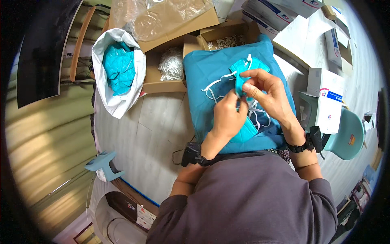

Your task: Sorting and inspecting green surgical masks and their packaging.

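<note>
Above a blue cloth [199,77] spread over my lap, both hands hold a folded teal face mask [241,83] upright. My left hand [229,116] pinches its lower end between thumb and fingers. Higher up, my right hand [266,91] is closed on the mask's right side, thumb and index finger near its edge. White elastic straps [215,83] trail loosely across the cloth to the left and below the hands. Another teal mask [245,132] lies under my hands, partly hidden. More teal fabric [260,64] shows behind the right fingers.
A white sack [138,83] with teal pieces stands at the left. Cardboard boxes [164,87] at the back hold small white parts and clear plastic bags [154,24]. White cartons [329,116] rest by a green chair [351,134] on the right. A small stool [106,164] stands lower left.
</note>
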Tool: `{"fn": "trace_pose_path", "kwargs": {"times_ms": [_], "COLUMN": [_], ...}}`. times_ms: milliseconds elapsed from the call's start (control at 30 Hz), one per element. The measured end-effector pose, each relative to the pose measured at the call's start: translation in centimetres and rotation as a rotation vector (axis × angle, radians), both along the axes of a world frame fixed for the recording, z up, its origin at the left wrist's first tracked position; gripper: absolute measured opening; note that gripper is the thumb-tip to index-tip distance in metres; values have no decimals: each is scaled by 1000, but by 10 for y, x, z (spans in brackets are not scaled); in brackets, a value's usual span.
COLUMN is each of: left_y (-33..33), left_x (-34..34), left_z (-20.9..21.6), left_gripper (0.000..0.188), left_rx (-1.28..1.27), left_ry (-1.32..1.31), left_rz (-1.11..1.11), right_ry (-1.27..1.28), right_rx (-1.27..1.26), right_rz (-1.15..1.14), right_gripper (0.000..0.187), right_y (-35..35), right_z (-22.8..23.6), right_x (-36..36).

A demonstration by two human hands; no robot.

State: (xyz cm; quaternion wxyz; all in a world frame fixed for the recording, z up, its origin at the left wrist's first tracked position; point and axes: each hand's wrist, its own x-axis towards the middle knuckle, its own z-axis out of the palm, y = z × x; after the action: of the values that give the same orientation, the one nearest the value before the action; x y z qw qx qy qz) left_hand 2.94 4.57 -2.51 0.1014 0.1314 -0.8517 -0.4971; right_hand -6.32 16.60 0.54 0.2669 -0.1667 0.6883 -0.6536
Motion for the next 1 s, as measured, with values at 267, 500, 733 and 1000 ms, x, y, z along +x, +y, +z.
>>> {"fn": "trace_pose_path", "kwargs": {"times_ms": [267, 500, 733, 1000], "left_y": [-16, -9, -8, -35], "left_x": [-1, 6, 28, 25], "left_z": [11, 7, 22, 35], "left_gripper": [13, 13, 14, 17], "left_rx": [628, 562, 424, 837], "left_ry": [-2, 49, 52, 12], "left_rz": [76, 5, 70, 349], "right_ry": [295, 319, 290, 564], "right_rx": [127, 107, 178, 234], "right_rz": [91, -70, -454, 6], "right_gripper": [22, 11, 12, 21], "right_y": [14, 12, 28, 29], "right_z": [-11, -27, -62, -16], "right_x": [5, 3, -32, -35]}}
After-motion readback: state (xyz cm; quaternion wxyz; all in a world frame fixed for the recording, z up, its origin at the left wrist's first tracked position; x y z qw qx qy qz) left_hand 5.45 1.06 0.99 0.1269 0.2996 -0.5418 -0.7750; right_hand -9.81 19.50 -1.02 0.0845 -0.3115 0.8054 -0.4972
